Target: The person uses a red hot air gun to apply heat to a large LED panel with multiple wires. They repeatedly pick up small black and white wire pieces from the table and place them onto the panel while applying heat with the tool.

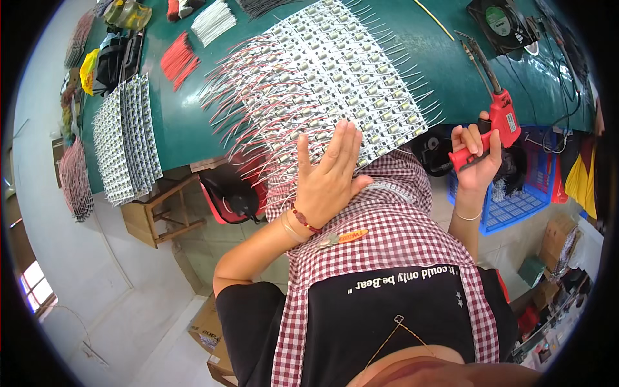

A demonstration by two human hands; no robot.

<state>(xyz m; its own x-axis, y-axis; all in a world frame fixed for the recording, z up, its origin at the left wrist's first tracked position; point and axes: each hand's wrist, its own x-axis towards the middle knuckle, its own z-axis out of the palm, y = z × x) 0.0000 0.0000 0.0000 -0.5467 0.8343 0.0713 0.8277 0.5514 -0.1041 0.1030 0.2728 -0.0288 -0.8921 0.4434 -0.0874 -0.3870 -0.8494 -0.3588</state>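
A large panel of white circuit boards (361, 71) lies on the green table, its near edge overhanging toward my apron. Rows of small components cover it, with red and white wires (242, 109) fanning off its left side and pale wires along the right. My left hand (329, 161) rests flat on the panel's near left part, fingers stretched out over the wires. In my right hand (480, 148) is a red soldering gun (505, 122), gripped by its handle at the table's front edge. Its metal tip points up and away, apart from the panel.
On the green table (167, 122) lie more board panels (126, 138), red wires (179, 60) and white wires (215, 22). A black fan (500, 22) stands far right, beside cables. Below are a blue crate (522, 209) and a wooden stool (145, 222).
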